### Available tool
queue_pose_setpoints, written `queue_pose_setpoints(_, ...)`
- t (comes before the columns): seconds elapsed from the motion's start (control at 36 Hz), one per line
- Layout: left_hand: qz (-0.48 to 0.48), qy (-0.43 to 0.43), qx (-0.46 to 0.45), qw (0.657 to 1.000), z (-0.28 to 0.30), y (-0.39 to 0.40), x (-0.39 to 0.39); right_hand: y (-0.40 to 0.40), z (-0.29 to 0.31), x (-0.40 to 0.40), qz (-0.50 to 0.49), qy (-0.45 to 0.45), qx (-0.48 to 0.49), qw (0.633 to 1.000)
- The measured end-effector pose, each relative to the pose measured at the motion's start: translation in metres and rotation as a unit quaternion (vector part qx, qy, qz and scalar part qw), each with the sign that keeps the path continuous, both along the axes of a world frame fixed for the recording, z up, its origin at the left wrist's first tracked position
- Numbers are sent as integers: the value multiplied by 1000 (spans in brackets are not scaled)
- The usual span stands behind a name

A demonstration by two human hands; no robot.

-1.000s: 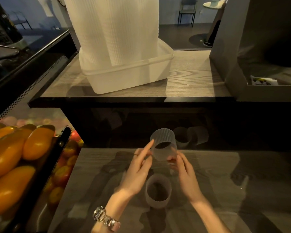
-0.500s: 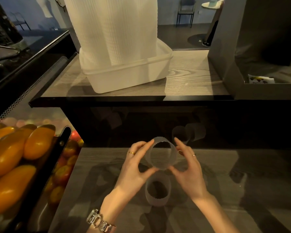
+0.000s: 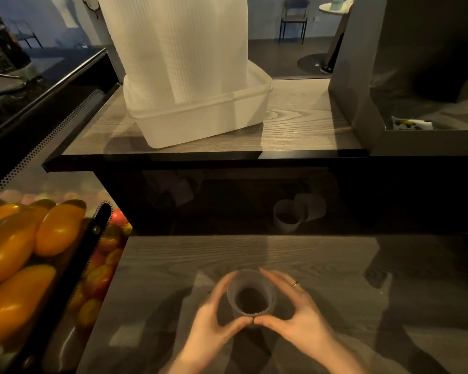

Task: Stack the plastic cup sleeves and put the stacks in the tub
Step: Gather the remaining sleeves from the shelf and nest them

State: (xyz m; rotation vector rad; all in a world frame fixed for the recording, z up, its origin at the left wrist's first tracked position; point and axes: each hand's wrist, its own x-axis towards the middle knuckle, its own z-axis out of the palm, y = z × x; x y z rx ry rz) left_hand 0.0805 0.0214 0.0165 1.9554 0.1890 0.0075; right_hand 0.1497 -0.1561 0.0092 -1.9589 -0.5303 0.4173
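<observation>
Plastic sleeve (image 3: 251,298) cupped by both hands (image 3: 254,318).

A grey wood-grain lower counter (image 3: 281,255) is set below a raised grey wood-grain shelf with a black front edge (image 3: 295,114); a dark glossy panel (image 3: 227,201) is seen between them. A display of yellow-orange and red fruit behind perforated-edged glass (image 3: 38,252) is shown at lower left. A tall grey box-shaped cabinet (image 3: 362,85) is placed on the shelf at right. Beyond, a dark floor (image 3: 276,58), a blue-grey wall (image 3: 265,17), a black-framed chair (image 3: 293,20) and a small round pale table (image 3: 333,8) are visible. Dim, warm lighting is seen.
</observation>
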Motion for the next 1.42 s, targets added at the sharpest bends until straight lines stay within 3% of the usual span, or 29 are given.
queue_pose_setpoints(0.14, 10, 29, -24, 999, -23, -3, 1, 2, -21, 1, -11, 49, -36, 998)
queue_pose_setpoints(0.72, -38, 44, -46, 997, -31, -15, 52, -12, -5, 43, -5, 45, -43, 998)
queue_pose_setpoints(0.92, -79, 89, -50, 992, -27, -14, 70, -31, -3, 73, 47, 117, -67, 990)
queue_pose_setpoints(1.11, -39, 140, -134, 980, -2, -3, 120, -32, -5, 126, -146, 131, -71, 978)
queue_pose_setpoints(1.28, 16, 194, -57, 979, -6, -12, 185, -11, -19, 152, -191, 118, -104, 969)
queue_pose_setpoints(1.42, 39, 271, -116, 955, -15, -17, 219, -1, -24, 165, -195, 107, -121, 967)
